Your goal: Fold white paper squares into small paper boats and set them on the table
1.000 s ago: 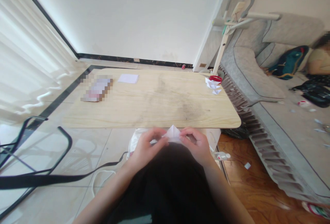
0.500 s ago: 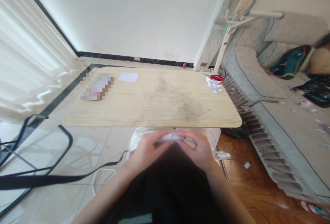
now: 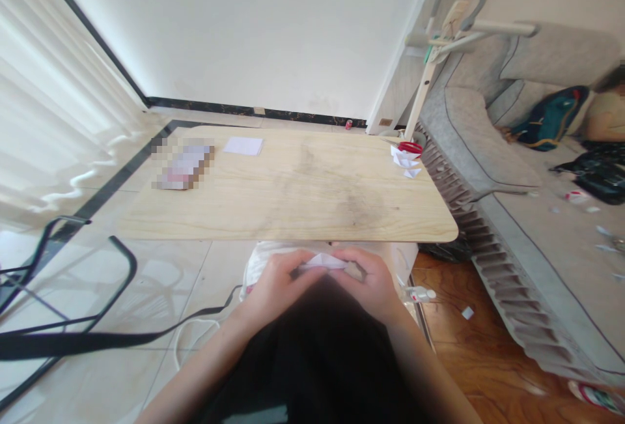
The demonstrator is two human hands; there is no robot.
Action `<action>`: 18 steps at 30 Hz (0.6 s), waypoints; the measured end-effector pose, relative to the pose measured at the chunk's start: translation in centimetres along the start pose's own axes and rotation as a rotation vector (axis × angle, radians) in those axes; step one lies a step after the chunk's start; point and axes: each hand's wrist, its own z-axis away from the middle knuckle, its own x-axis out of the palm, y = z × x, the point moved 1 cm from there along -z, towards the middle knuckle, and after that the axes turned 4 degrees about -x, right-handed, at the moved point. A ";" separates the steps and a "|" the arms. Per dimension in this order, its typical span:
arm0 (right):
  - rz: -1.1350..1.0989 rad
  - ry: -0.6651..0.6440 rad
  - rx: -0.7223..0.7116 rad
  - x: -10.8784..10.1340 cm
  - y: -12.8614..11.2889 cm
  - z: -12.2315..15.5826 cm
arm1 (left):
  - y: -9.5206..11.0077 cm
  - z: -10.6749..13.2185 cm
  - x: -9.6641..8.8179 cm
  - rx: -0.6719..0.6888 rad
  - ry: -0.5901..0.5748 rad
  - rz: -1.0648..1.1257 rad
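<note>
A small folded white paper boat [image 3: 322, 260] is held low in front of my body, just off the table's near edge. My left hand [image 3: 280, 277] pinches its left end between thumb and fingers. On its right end, the thumb and fingers of my right hand [image 3: 374, 281] are closed too. A peaked fold shows in the middle of the paper; its ends are partly hidden by my fingers. At the table's far right lie several folded white paper boats [image 3: 405, 162] beside red-handled scissors [image 3: 410, 148].
The wooden table [image 3: 273, 202] carries a stack of white paper [image 3: 243, 146] and a blurred-out object [image 3: 184, 167] at the left. A grey sofa [image 3: 527, 215] stands right, with a person seated at its far end. A black metal frame [image 3: 127, 268] stands left.
The paper between my hands has tilted and opened slightly, so its peaked middle shows more clearly. My right fingers have shifted a little along it. The table's things stay put.
</note>
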 end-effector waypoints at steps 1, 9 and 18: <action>-0.010 -0.008 0.000 -0.1 0.0 0.0 | 0.0 0.0 0.0 -0.002 -0.010 0.003; -0.098 -0.101 0.078 -0.2 0.0 -0.3 | 0.4 -0.1 -0.1 -0.026 -0.050 0.022; -0.093 -0.048 0.230 0.0 0.5 -0.3 | 0.0 -0.4 0.1 -0.046 -0.066 0.041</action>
